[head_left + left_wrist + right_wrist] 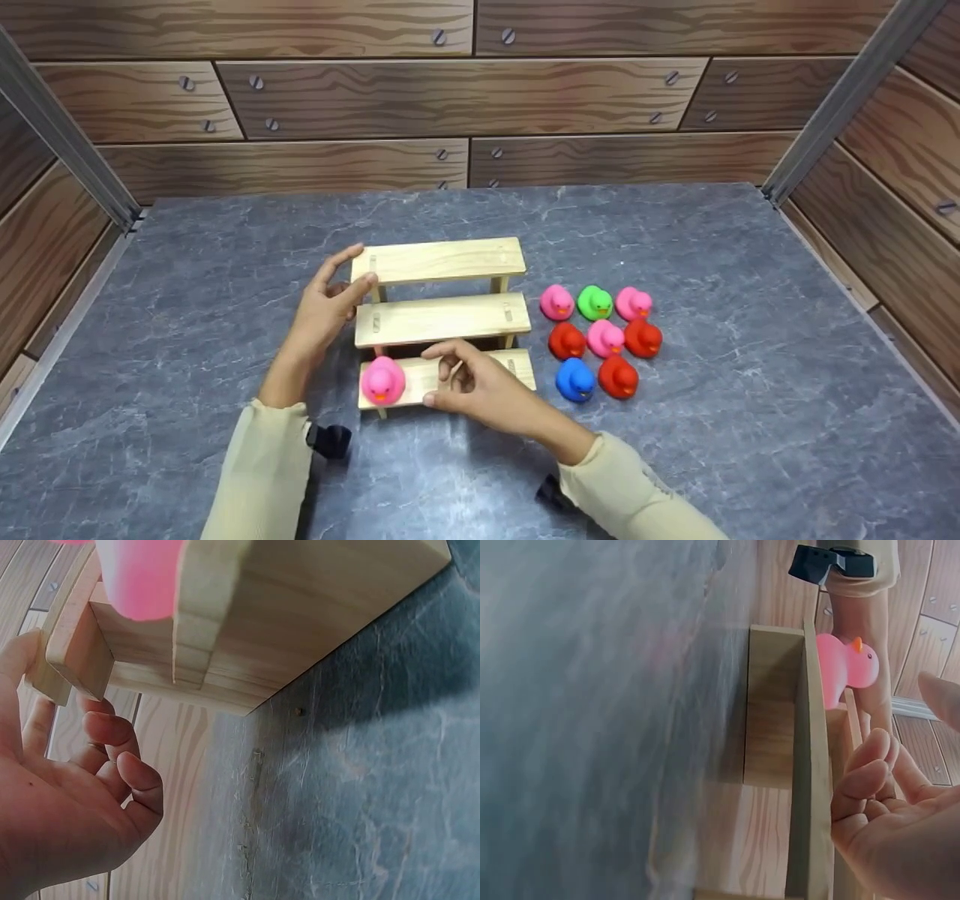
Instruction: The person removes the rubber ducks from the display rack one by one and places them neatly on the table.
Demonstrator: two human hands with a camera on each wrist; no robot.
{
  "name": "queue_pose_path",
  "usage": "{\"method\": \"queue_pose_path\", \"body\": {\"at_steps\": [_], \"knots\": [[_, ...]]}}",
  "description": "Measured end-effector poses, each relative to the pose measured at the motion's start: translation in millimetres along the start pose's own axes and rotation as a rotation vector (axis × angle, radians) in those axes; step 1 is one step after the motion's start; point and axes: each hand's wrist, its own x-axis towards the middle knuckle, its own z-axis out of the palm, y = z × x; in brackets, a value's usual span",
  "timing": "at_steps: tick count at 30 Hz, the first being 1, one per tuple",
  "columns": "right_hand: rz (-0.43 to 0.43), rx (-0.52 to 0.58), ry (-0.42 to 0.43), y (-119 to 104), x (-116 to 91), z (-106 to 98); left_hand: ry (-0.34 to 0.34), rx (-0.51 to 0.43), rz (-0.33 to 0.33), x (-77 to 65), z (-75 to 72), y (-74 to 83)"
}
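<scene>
A three-tier wooden step stand (442,319) stands on the grey tabletop. My left hand (321,311) holds the left end of its top step, thumb at the front edge and a finger at the back corner. One pink rubber duck (383,381) sits upright on the left end of the lowest step. Right of that duck, my right hand (487,391) is over the lowest step with thumb and index finger apart and nothing between them. In the right wrist view, its other fingers (866,776) bend loosely beside the step's edge.
To the right of the stand several rubber ducks are grouped in rows: pink ones (557,302), a green one (595,303), red ones (619,377) and a blue one (576,380). Wood-patterned walls (465,97) enclose the back and sides of the grey tabletop (750,337).
</scene>
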Motion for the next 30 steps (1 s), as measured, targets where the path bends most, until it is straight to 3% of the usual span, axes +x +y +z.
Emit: {"method": "queue_pose_path", "body": {"at_steps": [7, 19, 30], "knots": [[-0.008, -0.006, -0.016, -4, 8, 14, 0.008, 0.005, -0.002, 0.3, 0.6, 0.1], [-0.008, -0.05, 0.047, -9, 15, 33, 0.013, 0.009, -0.01, -0.5, 0.8, 0.0], [0.003, -0.182, 0.081, -15, 20, 42, -0.013, -0.006, -0.002, -0.5, -0.9, -0.1]]}}
